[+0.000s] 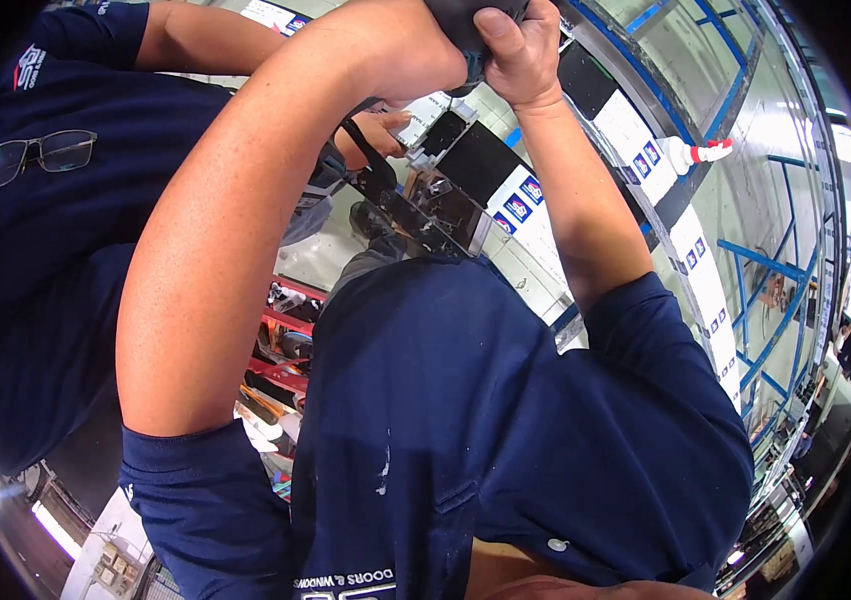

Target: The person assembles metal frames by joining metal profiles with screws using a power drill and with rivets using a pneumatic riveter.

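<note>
At the top edge of the view, both my hands are raised around a black object with a dark teal part below it. The frame cuts it off, so I cannot make out its kind. My left hand is closed against its near side, most of its fingers hidden. My right hand grips it from the other side, the thumb lying across the black surface.
On my left stands a co-worker in a navy shirt, glasses hanging on it, one hand below my left forearm. A red tool cart holds several tools. A white bottle with a red cap stands near blue metal frames on the right.
</note>
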A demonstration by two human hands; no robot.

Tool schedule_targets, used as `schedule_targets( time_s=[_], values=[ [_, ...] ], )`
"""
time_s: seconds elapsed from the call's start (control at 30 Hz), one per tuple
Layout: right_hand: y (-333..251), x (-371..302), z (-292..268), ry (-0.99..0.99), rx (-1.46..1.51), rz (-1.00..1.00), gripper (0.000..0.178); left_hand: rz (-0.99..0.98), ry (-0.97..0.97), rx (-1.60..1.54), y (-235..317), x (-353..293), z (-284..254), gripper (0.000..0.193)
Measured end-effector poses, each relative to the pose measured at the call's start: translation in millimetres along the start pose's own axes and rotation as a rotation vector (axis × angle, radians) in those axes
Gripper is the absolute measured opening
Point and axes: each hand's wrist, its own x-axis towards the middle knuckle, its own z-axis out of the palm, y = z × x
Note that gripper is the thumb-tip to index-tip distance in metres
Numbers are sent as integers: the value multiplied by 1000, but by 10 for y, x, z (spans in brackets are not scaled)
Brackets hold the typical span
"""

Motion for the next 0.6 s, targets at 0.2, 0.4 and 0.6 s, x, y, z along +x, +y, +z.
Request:
schedule_targets(
  time_s=[0.2, 0.4, 0.6],
  values=[
    [-278, 16, 119, 34, -106, 158, 62, 53, 68, 69, -94, 20, 38, 32],
    [-166, 37, 104, -7, 46, 66, 62, 639, 526, 24, -265, -185, 198, 32],
    [-234, 42, 123, 7, -2, 160, 62, -14, 72, -29, -39, -12, 17, 35]
  ],
)
